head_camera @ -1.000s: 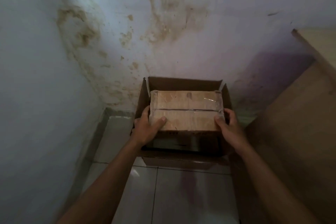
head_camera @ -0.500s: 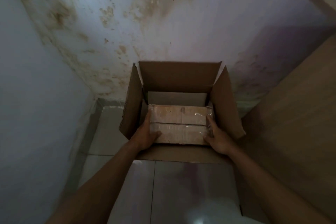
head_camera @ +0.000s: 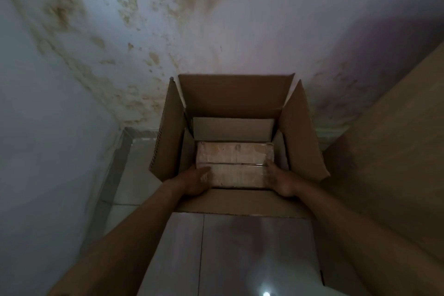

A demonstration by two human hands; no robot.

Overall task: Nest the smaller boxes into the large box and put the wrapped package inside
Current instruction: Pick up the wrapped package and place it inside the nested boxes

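A large brown cardboard box [head_camera: 235,96] stands open on the floor against the wall, its flaps raised. Inside it the pale flap of a smaller box [head_camera: 233,129] shows at the back. The wrapped package [head_camera: 234,163], a tan block under clear plastic with a seam across its top, sits low inside the boxes. My left hand [head_camera: 195,181] grips the package's near left corner, thumb on top. My right hand [head_camera: 278,179] holds its near right edge. Both wrists reach over the near flap.
A stained, peeling wall [head_camera: 216,19] rises behind the box and another wall [head_camera: 43,127] closes the left side. A wooden panel [head_camera: 389,151] stands close on the right. Glossy floor tiles [head_camera: 235,255] lie in front of the box.
The package has gone down from above the box rim to deep inside the nested boxes. Both hands went down with it, still holding. The view tilted further downward.
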